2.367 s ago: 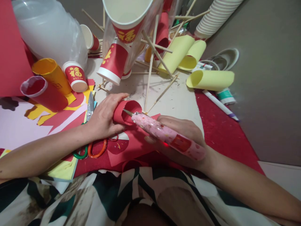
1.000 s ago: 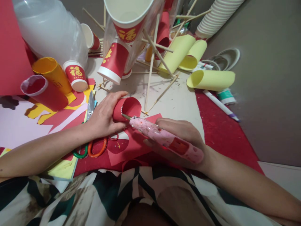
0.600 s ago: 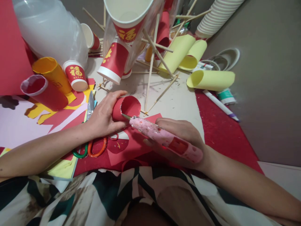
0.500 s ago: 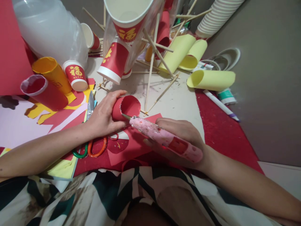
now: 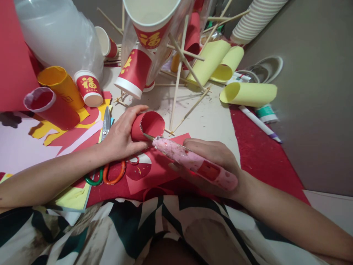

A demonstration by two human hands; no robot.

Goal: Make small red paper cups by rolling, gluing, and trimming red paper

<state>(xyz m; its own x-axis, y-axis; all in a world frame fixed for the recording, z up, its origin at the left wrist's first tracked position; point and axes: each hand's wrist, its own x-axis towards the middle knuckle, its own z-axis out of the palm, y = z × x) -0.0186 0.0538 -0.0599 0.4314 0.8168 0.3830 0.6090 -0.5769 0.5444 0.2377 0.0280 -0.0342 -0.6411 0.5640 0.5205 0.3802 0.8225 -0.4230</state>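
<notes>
My left hand is wrapped round a red paper roll lying on its side, its open end facing me. My right hand grips a pink glue gun. The gun's metal tip touches the lower rim of the roll's opening. Red paper sheets lie under both hands.
Scissors lie beside my left wrist. Red paper cups, a red tube and an orange tube stand at left. Wooden sticks, yellow paper rolls, a cup stack and a glue stick lie behind and right.
The roll's opening has closed into a rounder tube, and the glue gun's tip has shifted from inside the opening down to its lower rim. Both hands stay in place.
</notes>
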